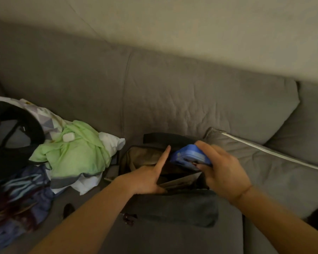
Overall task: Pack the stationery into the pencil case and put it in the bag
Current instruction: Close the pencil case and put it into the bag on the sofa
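Right hand (225, 169) is clamped around the blue pencil case (189, 157), holding it tilted right over the open mouth of the dark bag (176, 206) on the grey sofa (172, 99). Left hand (150, 178) sits at the bag's near rim, index finger straight and pointing into the opening, other fingers tucked inside out of sight. A heap of clothes (75, 153) lies off to the left.

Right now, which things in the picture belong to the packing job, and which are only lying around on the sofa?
Part of the job:
blue pencil case, held by the right hand
open dark bag, held open by the left hand

Just lying about:
green cloth
black cap
small white case
grey cushion
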`<state>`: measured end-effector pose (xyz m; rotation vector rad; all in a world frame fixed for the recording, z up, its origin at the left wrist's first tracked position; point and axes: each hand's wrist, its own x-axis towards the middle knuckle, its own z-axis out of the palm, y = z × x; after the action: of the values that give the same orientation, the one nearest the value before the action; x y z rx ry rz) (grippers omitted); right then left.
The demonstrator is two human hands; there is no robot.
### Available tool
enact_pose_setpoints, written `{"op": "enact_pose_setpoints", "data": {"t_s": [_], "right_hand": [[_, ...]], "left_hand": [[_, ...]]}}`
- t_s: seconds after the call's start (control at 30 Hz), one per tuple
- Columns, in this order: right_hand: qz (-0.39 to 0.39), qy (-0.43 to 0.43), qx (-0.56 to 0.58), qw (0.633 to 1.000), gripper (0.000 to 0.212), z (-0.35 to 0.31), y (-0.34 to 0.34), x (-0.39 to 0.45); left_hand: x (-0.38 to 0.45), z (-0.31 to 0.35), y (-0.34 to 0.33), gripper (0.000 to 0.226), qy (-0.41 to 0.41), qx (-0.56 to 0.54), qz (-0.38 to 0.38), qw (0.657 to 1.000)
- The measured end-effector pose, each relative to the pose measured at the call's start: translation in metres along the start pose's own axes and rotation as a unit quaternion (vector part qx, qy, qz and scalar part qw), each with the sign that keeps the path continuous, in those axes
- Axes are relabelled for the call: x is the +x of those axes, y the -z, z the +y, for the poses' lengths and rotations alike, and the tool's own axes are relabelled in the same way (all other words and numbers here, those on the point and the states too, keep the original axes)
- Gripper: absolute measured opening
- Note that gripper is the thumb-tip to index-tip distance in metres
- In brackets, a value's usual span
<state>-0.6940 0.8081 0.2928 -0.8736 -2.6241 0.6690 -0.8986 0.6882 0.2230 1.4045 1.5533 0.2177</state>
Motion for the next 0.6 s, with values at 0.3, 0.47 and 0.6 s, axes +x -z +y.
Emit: {"op": "enact_pose_setpoints", "data": {"t_s": [0.3, 0.47, 0.6], "right_hand": [[-0.014, 0.019, -0.059, 0.998, 0.062, -0.021, -0.021, 0.013], [-0.065, 0.116, -0.182, 0.974, 0.066, -0.029, -0.03, 0.011], [-0.185, 0.109, -0.267, 0.94, 0.07, -0.024, -0.05, 0.008]], "left_hand": [[-0.006, -0.005, -0.034, 0.037, 0.025, 0.227, -0.054, 0.972], [0.044, -0.004, -0.048, 0.046, 0.136, 0.275, -0.12, 0.944], [0.043, -0.003, -0.048, 0.036, 0.132, 0.221, -0.142, 0.956]]}}
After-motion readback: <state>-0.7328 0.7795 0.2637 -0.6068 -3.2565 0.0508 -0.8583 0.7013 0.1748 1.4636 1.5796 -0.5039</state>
